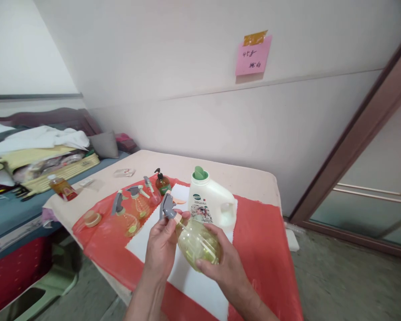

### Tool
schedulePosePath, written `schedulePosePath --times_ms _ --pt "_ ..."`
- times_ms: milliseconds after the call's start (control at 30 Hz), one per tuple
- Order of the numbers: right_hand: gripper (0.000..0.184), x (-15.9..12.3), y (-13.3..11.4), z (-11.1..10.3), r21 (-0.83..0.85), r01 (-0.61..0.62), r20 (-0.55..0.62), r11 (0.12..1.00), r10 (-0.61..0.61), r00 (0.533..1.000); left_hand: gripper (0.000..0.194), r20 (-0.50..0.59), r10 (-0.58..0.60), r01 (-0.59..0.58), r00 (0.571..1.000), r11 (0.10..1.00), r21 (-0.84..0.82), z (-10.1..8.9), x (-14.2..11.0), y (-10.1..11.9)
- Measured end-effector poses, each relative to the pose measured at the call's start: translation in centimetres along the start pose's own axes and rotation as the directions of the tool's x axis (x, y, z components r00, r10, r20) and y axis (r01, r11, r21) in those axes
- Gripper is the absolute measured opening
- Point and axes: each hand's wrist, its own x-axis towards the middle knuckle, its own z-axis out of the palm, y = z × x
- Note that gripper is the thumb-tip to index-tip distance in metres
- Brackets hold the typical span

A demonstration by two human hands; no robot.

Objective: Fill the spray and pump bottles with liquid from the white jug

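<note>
Tilted in both my hands is a clear yellow-green spray bottle (198, 243) with a grey trigger head and a peach collar. My left hand (163, 243) grips it around the collar, just below the trigger head. Wrapped round the body of the bottle is my right hand (223, 256). A large white jug (202, 196) with a green spout and a printed label stands upright just behind the bottle. White paper (194, 285) lies under my hands on a red sheet (260, 249).
Several other containers stand to the left: a spray bottle (125, 220), another spray bottle (139, 203), and a brown pump bottle (162, 183). A round lid-like item (92, 218) sits near the sheet's left edge. An amber bottle (62, 187) stands farther left. A pink note (254, 58) is taped to the wall.
</note>
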Motion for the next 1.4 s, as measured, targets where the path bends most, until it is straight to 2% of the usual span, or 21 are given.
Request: schedulePosePath --times_ms 33,100,233,333,433,500,533,600,667,700,767,833,867,967,1000,1067,1167,1233,1333,1400 --pt "0.062 -0.1 -0.2 0.0 0.143 -0.092 0.053 0.985 0.085 0.995 0.02 0.001 0.001 -0.001 1.0 1.0 -0.008 0.0 -0.1 0.1" --pt "0.058 -0.4 -0.5 0.3 0.359 -0.241 0.138 0.902 0.205 0.969 0.019 -0.004 0.003 -0.003 1.0 1.0 -0.024 0.0 -0.2 0.1" --pt "0.046 -1.0 -0.9 1.4 0.485 -0.388 0.152 0.784 0.362 0.92 0.023 -0.045 0.019 -0.021 0.999 0.999 -0.047 0.3 -0.2 -0.5" --pt "0.051 -1.1 -0.4 2.3 0.548 -0.344 0.137 0.763 0.324 0.936 0.023 -0.11 0.1 -0.106 0.989 0.993 -0.048 0.4 0.0 -0.9" --pt "0.08 -1.0 0.6 2.7 0.584 -0.214 0.104 0.783 0.19 0.976 0.025 -0.142 0.146 -0.155 0.979 0.986 -0.054 0.4 0.2 -0.8" --pt "0.087 -1.1 1.0 2.7 0.588 -0.234 0.128 0.774 0.196 0.972 0.024 -0.137 0.128 -0.138 0.982 0.988 -0.066 0.3 0.2 -0.5" --pt "0.08 -1.2 1.1 2.6 0.595 -0.314 0.191 0.74 0.25 0.949 0.023 -0.127 0.109 -0.119 0.986 0.99 -0.071 0.2 0.2 -0.3" --pt "0.066 -1.4 1.0 2.3 0.592 -0.539 0.381 0.599 0.38 0.843 0.021 -0.097 0.068 -0.076 0.993 0.994 -0.079 0.2 0.0 -0.1" --pt "0.074 -1.5 0.8 2.1 0.576 -0.684 0.522 0.447 0.442 0.729 0.019 -0.064 0.051 -0.056 0.997 0.994 -0.093 0.2 -0.2 -0.1" --pt "0.079 -1.4 0.7 2.0 0.575 -0.711 0.547 0.405 0.456 0.702 0.017 -0.053 0.053 -0.058 0.997 0.993 -0.101 0.2 -0.2 -0.2" --pt "0.079 -1.2 0.5 2.1 0.582 -0.717 0.539 0.385 0.478 0.694 0.015 -0.056 0.074 -0.08 0.996 0.991 -0.111 0.3 -0.3 -0.6" --pt "0.076 -1.0 0.4 2.2 0.586 -0.693 0.498 0.42 0.488 0.717 0.016 -0.087 0.093 -0.103 0.992 0.989 -0.11 0.4 -0.3 -0.8" --pt "0.072 -1.0 0.3 2.3 0.592 -0.655 0.455 0.469 0.476 0.752 0.017 -0.106 0.1 -0.112 0.989 0.988 -0.107 0.5 -0.3 -0.9" --pt "0.064 -0.9 0.2 2.4 0.556 -0.459 0.27 0.693 0.372 0.888 0.02 -0.141 0.12 -0.135 0.983 0.986 -0.099 0.6 -0.2 -0.9" --pt "0.068 -0.9 0.1 2.4 0.517 -0.385 0.212 0.764 0.322 0.923 0.02 -0.144 0.129 -0.143 0.981 0.985 -0.093 0.6 -0.2 -0.8" --pt "0.073 -0.9 0.1 2.3 0.421 -0.265 0.141 0.867 0.226 0.964 0.021 -0.148 0.139 -0.152 0.979 0.985 -0.079 0.6 -0.2 -0.6" --pt "0.069 -0.9 0.5 2.1 0.274 -0.15 0.104 0.95 0.126 0.987 0.022 -0.174 0.15 -0.163 0.973 0.985 -0.063 0.7 -0.4 -0.4" --pt "0.074 -1.0 1.0 2.0 0.111 -0.081 0.051 0.99 0.076 0.996 0.022 -0.194 0.161 -0.175 0.968 0.983 -0.058 0.8 -0.5 -0.4" --pt "0.081 -1.3 1.9 2.1 -0.138 0.067 -0.067 0.988 -0.077 0.995 0.02 -0.179 0.145 -0.157 0.973 0.986 -0.055 0.8 -0.4 -0.4" --pt "0.08 -1.4 2.2 2.3 -0.141 0.083 -0.1 0.987 -0.098 0.99 0.02 -0.16 0.114 -0.126 0.98 0.99 -0.07 0.7 -0.3 -0.2"
